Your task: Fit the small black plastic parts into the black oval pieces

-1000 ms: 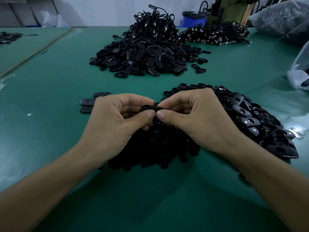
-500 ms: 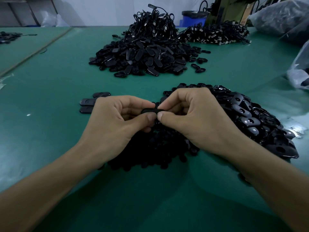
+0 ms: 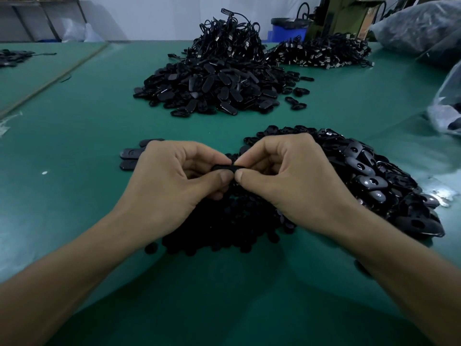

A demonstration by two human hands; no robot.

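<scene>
One view only: head-worn wide-angle cam, lines bend toward frame edges. Faces fwd + down across green bench (image 3: 74,136). Close-up on left hand (image 3: 169,188) & right hand (image 3: 296,188); forearms enter from bottom corners. Frame centre approx on black oval piece (image 3: 224,168) that both pinch. Back wall (image 3: 162,18) along top edge.

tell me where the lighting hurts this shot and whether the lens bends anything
Head view: dim, the near pile of small black parts merges into one dark mass; head view: bright glare on the green table at far right; head view: wide-angle lens stretches the forearms toward the bottom corners.
</scene>
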